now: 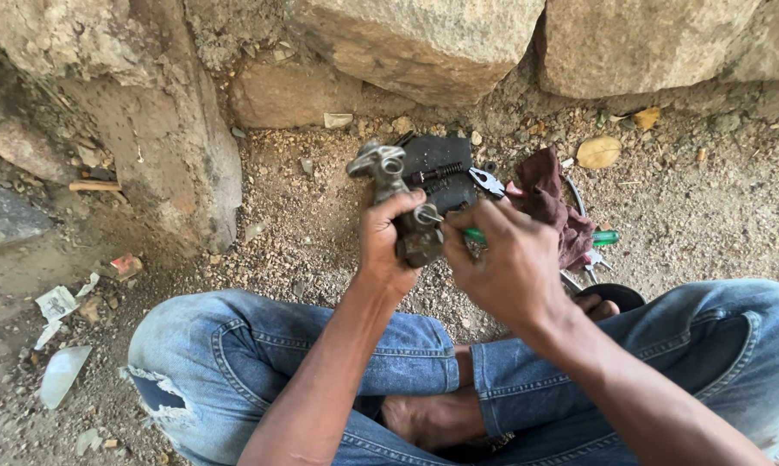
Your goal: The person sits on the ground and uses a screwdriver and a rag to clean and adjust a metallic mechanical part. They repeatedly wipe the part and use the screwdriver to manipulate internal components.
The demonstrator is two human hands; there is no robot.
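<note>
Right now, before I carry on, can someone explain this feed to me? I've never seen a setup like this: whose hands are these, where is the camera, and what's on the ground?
There is no machine here: a person sits cross-legged on dirt in blue jeans, and the single camera is worn on their head, looking down. The left hand grips a grimy metal part with a ringed top. The right hand works at it, holding a green-handled tool whose tip is hidden. Behind, on the ground, lie a black mat with small metal pieces, pliers, a dark red rag and another green handle. Large stones form the wall beyond.
</note>
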